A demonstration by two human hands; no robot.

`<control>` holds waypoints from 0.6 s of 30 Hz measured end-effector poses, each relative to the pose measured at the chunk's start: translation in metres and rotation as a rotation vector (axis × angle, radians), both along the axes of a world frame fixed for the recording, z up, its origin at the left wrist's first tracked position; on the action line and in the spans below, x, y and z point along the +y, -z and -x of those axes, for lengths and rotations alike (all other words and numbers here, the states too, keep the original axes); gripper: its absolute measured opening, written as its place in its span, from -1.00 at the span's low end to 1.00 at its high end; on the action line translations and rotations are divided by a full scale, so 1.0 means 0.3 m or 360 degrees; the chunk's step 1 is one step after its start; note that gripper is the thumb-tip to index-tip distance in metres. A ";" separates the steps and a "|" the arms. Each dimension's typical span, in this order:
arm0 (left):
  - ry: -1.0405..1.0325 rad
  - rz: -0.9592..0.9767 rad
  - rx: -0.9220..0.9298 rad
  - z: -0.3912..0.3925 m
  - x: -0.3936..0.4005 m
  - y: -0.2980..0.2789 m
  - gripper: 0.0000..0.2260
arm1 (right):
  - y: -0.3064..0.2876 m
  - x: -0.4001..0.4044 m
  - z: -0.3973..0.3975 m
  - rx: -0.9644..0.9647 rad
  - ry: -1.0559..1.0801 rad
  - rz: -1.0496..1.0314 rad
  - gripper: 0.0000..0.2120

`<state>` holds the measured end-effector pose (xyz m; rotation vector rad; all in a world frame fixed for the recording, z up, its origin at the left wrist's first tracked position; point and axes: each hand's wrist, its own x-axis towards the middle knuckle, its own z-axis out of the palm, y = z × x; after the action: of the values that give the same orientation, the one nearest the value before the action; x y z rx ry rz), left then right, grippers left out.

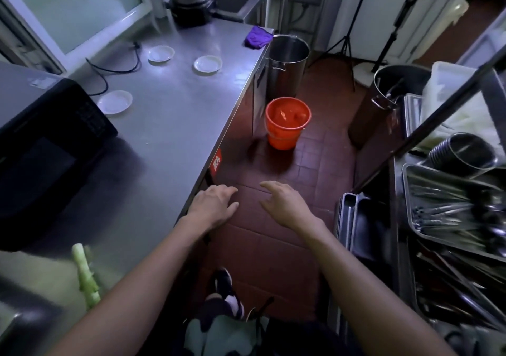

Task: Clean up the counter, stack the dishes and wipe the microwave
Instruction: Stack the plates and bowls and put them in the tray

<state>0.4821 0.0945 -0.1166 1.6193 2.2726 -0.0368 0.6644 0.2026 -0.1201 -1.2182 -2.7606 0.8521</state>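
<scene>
Three dishes [161, 53] on counter [169, 125] behind microwave [46, 147]

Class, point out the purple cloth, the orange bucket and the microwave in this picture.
purple cloth [258, 37], head view, middle of the crumpled cloth.
orange bucket [284, 136], head view, outer wall below the rim.
microwave [41, 147], head view, dark front door.

desk [169, 125]: grey steel, sheen | microwave [46, 147]: black | three dishes [114, 102] [207, 64] [161, 53]: white | cloth [258, 37]: purple | bucket [287, 122]: orange | floor [273, 235]: red-brown tiles, dark grid joints | sticker [216, 161]: red, white characters | vegetable stalk [85, 276]: pale green | stockpot [287, 65]: silver
</scene>
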 end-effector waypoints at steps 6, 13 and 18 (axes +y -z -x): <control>-0.0061 0.0109 -0.0141 0.133 0.111 0.108 -0.56 | 0.076 0.118 0.128 -0.0173 -0.0072 0.0017 -0.51; -0.0160 0.0090 -0.0267 0.365 0.317 0.120 -0.56 | 0.065 0.308 0.392 -0.0194 -0.0125 0.0047 -0.52; -0.0179 0.0008 -0.0257 0.516 0.473 0.071 -0.57 | 0.025 0.433 0.528 -0.0119 -0.0125 0.0008 -0.51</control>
<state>0.3272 0.2364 -0.1380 1.4342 2.2326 0.1115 0.5059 0.3324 -0.1276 -1.1738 -2.8845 0.8363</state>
